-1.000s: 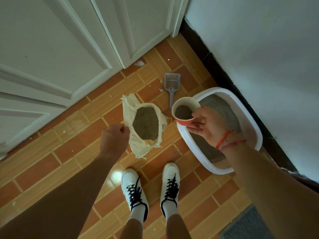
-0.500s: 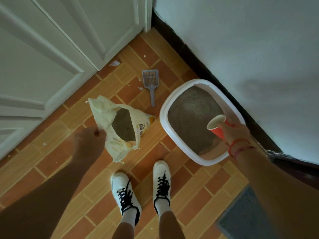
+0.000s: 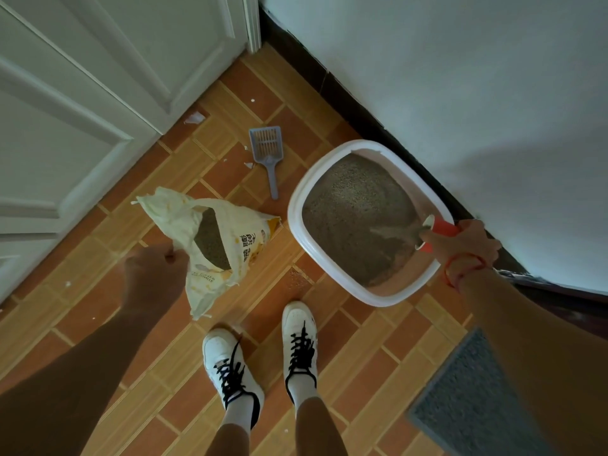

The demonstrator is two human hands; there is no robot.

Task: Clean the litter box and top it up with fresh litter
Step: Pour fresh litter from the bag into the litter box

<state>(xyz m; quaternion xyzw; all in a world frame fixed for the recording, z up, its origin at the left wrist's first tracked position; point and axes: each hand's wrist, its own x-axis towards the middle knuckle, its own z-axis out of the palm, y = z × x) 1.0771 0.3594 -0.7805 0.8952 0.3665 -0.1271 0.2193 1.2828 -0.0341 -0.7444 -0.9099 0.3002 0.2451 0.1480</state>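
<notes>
A white-rimmed litter box [image 3: 297, 225] with grey litter stands on the tiled floor against the wall. My right hand [image 3: 467, 246] grips a red paper cup [image 3: 441, 229] tipped on its side over the box's right rim, and litter streams from its mouth into the box. My left hand [image 3: 153, 274] holds the edge of an open cream and yellow litter bag [image 3: 227, 245], which shows grey litter inside. A blue-grey slotted scoop [image 3: 268, 153] lies on the floor beyond the bag.
White panelled doors [image 3: 98, 93] fill the left side and a pale wall [image 3: 477, 93] the right. My two white shoes [image 3: 263, 360] stand in front of the bag and box. A grey mat [image 3: 473, 399] lies at the lower right. Small white scraps dot the floor.
My right hand carried the filled cup from beside the bag across the box to its right rim and tipped it; litter now pours out. My left hand stays on the bag.
</notes>
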